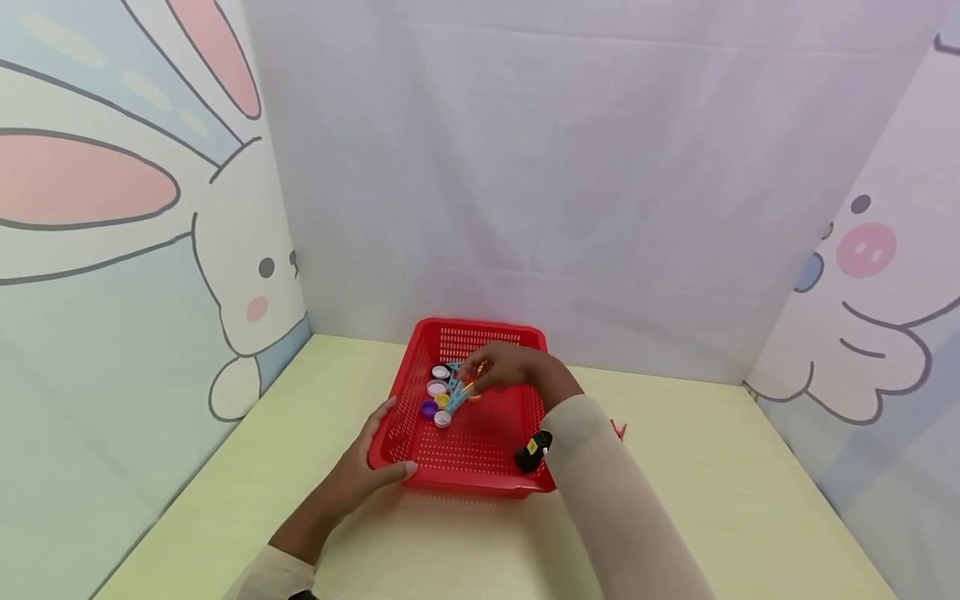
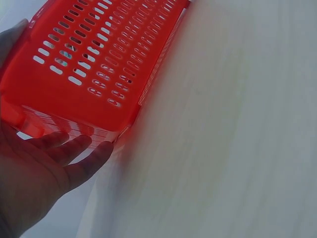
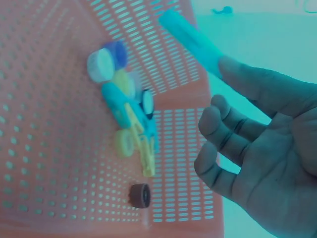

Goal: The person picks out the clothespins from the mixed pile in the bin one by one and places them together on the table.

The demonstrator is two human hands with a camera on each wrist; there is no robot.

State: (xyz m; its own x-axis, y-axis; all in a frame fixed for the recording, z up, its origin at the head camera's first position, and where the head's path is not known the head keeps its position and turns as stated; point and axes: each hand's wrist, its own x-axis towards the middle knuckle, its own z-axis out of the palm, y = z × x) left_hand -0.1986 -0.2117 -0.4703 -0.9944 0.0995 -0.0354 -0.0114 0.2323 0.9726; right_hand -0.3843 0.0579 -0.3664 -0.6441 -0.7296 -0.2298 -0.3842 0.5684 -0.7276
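My left hand (image 1: 360,462) grips the near left corner of a red plastic basket (image 1: 468,482). Its thumb lies over the front rim, and its fingers (image 2: 81,166) touch the outer wall. Above the basket, my right hand (image 1: 506,367) pinches a light blue clothes peg (image 3: 190,39) between thumb and index finger. The hand hides part of that peg. Below, other blue pegs (image 3: 119,106) lie among bottle caps: a purple cap (image 1: 429,409), a yellow cap (image 1: 442,401) and several white caps (image 1: 437,388). A yellow peg (image 3: 147,163) and a dark cap (image 3: 140,195) show in the right wrist view.
A red peg (image 1: 618,429) lies on the pale table (image 1: 697,483), right of the basket. A black wrist device (image 1: 532,452) sits at the right sleeve. A white cloth backdrop (image 1: 525,167) hangs behind, and printed panels (image 1: 97,333) stand at both sides.
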